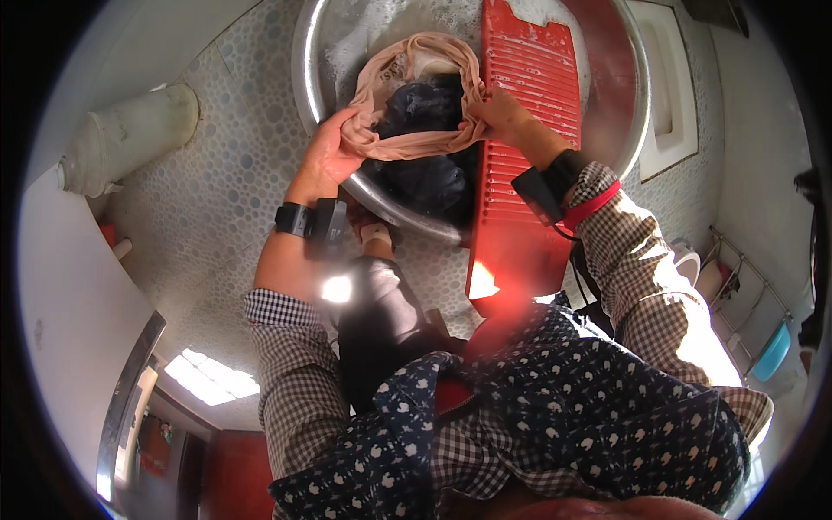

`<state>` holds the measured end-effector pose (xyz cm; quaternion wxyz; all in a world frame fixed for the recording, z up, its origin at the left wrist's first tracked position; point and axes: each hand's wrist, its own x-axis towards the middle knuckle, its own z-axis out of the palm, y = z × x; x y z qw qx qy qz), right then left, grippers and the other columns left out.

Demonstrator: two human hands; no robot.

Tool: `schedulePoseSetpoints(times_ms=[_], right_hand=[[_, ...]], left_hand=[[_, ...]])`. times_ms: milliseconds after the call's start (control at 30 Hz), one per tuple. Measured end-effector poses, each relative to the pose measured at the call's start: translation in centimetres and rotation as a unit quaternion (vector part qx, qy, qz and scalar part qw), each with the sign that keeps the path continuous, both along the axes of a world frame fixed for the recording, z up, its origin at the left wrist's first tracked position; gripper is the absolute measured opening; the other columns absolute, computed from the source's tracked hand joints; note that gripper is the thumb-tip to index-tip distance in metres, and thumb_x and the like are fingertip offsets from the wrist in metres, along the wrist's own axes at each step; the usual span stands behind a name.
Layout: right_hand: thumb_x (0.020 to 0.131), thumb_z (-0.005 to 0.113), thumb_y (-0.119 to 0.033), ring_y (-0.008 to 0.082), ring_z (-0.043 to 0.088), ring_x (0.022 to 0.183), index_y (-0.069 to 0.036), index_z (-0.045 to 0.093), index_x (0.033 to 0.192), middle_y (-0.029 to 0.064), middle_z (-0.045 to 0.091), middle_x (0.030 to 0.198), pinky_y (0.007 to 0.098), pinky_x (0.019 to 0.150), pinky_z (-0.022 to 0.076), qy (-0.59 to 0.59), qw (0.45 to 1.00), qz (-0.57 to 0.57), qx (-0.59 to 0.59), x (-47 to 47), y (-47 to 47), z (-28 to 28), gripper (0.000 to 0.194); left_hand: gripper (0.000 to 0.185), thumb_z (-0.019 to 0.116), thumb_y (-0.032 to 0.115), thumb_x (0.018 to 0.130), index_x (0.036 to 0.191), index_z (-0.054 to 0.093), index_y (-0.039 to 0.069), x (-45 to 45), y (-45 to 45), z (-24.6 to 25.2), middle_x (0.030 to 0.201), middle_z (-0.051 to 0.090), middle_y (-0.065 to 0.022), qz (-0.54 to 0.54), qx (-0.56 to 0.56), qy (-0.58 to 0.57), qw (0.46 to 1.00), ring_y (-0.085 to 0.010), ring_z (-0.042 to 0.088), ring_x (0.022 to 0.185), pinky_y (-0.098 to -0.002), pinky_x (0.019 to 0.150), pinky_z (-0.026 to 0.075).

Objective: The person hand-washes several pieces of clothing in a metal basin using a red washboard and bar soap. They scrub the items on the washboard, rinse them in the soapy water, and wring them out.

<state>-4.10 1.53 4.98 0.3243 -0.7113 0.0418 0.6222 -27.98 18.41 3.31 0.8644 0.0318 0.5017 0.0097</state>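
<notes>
A wet pink garment [416, 146] is stretched into a loop over a large metal basin [383, 211]. My left hand [335, 146] grips its left side, near the basin's rim. At the loop's right side, my right hand [497, 117] holds the bunched cloth, beside a red plastic washboard [530, 84]. The washboard leans in the basin, its lower end towards my lap. Dark wet cloth [426, 179] lies in the basin below the garment and shows through the loop. Suds float at the basin's far side.
A squat toilet [679, 84] is set in the tiled floor [227, 162] at the right. A pale plastic pipe [136, 140] stands at the left. A metal rack [747, 279] with a blue basin [772, 351] is at the lower right.
</notes>
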Motion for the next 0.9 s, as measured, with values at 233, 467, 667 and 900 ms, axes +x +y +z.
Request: schedulePoseSetpoints(times_ms=[233, 467, 667, 900], right_hand=[[0.089, 0.055, -0.028, 0.0397, 0.064, 0.094, -0.009, 0.056, 0.119, 0.0180, 0.064, 0.103, 0.0526, 0.080, 0.0524, -0.527, 0.725, 0.442, 0.008, 1.0, 2.5, 1.2, 0.035], [0.093, 0.054, -0.029, 0.0405, 0.060, 0.105, -0.010, 0.063, 0.112, 0.0179, 0.064, 0.112, 0.0506, 0.090, 0.0482, -0.556, 0.773, 0.301, 0.049, 4.1, 7.7, -7.9, 0.028], [0.084, 0.063, -0.036, 0.0394, 0.064, 0.102, -0.006, 0.064, 0.112, 0.0208, 0.068, 0.107, 0.0469, 0.086, 0.0510, -0.416, 0.767, 0.489, -0.004, 7.1, 10.1, -9.0, 0.041], [0.073, 0.080, -0.041, 0.0232, 0.067, 0.087, -0.004, 0.064, 0.110, 0.0168, 0.069, 0.093, 0.0363, 0.077, 0.0516, -0.329, 0.825, 0.433, 0.157, 10.3, 5.9, -2.3, 0.054]], left_hand=[[0.017, 0.062, 0.018, 0.092, 0.099, 0.060, 0.003, -0.3, -0.1, 2.8, 0.089, 0.063, -0.0086, 0.106, 0.049, -0.058, 0.992, -0.0252, 0.061, 0.081, -0.0378, 0.077, 0.053], [0.028, 0.057, 0.027, 0.098, 0.114, 0.058, 0.004, 0.3, -1.7, 3.1, 0.099, 0.064, -0.0088, 0.065, 0.021, -0.069, 0.995, -0.0222, 0.062, 0.084, -0.0389, 0.081, 0.052], [0.033, 0.051, 0.028, 0.101, 0.122, 0.056, 0.002, 0.3, 0.0, 4.3, 0.109, 0.064, -0.0117, 0.001, 0.059, -0.126, 0.990, -0.0215, 0.064, 0.091, -0.0374, 0.083, 0.052], [0.030, 0.055, 0.023, 0.100, 0.122, 0.056, 0.002, 1.0, -0.8, 5.0, 0.110, 0.064, -0.0108, -0.050, 0.152, -0.105, 0.982, -0.0208, 0.064, 0.093, -0.0358, 0.085, 0.053]])
